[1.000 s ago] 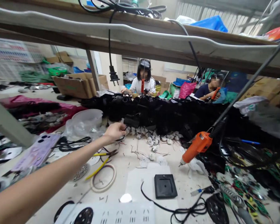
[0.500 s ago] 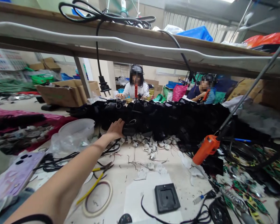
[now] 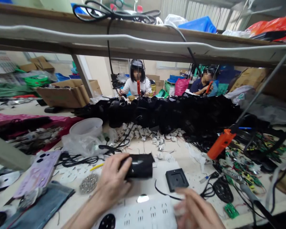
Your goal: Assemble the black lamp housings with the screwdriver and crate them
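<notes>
My left hand (image 3: pixel 115 175) grips a black cylindrical part (image 3: pixel 141 166) above the middle of the table, its fingers wrapped round the left end. At the lower right, my right hand (image 3: pixel 195 208) is blurred by motion, beside a white panel with rows of slots (image 3: pixel 146 213); its fingers are smeared and I see no object in them clearly. A square black block (image 3: pixel 176 179) lies just above the right hand, with a thin black cable near it. Small white parts (image 3: pixel 135 131) lie heaped behind, in front of a pile of black parts (image 3: pixel 171 111).
An orange-handled tool (image 3: pixel 221 144) hangs at the right over green circuit boards (image 3: pixel 231 210). A purple phone (image 3: pixel 37 173), a clear tub (image 3: pixel 85 127) and black cables are on the left. A shelf (image 3: pixel 143 41) crosses above. Two people sit beyond the black pile.
My left hand has drawn back from the black pile towards me and now holds the black part. My right hand and the white slotted panel have come into view at the bottom.
</notes>
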A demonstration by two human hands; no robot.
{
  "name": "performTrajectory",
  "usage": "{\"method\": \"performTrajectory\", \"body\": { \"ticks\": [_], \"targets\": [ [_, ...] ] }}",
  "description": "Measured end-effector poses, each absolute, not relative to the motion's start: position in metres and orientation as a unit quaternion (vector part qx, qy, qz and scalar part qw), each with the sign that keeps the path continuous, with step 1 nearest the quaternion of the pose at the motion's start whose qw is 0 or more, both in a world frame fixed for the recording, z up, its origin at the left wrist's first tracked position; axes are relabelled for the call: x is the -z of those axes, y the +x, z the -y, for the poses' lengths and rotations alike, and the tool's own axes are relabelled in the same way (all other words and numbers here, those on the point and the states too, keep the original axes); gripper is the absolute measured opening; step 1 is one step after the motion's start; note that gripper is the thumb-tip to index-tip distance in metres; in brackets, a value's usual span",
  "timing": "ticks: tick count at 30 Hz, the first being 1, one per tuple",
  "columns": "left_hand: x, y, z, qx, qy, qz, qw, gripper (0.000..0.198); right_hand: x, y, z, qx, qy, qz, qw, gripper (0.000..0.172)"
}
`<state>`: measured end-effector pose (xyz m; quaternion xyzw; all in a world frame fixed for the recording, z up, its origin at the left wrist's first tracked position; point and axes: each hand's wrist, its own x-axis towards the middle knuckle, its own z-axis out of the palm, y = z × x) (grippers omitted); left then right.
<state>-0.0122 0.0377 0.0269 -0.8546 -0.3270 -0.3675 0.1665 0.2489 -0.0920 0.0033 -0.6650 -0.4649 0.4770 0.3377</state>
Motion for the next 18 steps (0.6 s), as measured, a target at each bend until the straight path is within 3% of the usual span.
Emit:
{"method": "performTrajectory", "body": {
  "ticks": [2,4,9,13,18],
  "targets": [
    [-0.001,-0.001,-0.016,0.367,-0.866,0.295,0.171,0.044,-0.011,0.232,0.067,-0.543,-0.597,0.411,0.425,0.067],
    [0.019,0.005,-0.002,0.363,-0.871,0.287,0.165,0.044,-0.016,0.216,0.041,-0.575,-0.560,0.398,0.444,0.070],
    [0.023,0.002,0.008,0.377,-0.872,0.294,0.106,0.050,-0.008,0.197,0.001,-0.532,-0.559,0.437,0.462,0.034],
    [0.006,0.005,0.008,0.319,-0.866,0.382,-0.053,0.065,-0.004,0.199,-0.008,-0.470,-0.554,0.490,0.482,0.031],
    [0.008,0.019,0.002,0.304,-0.808,0.476,-0.171,0.049,0.000,0.203,-0.010,-0.350,-0.557,0.581,0.478,0.028]
  ]
}}
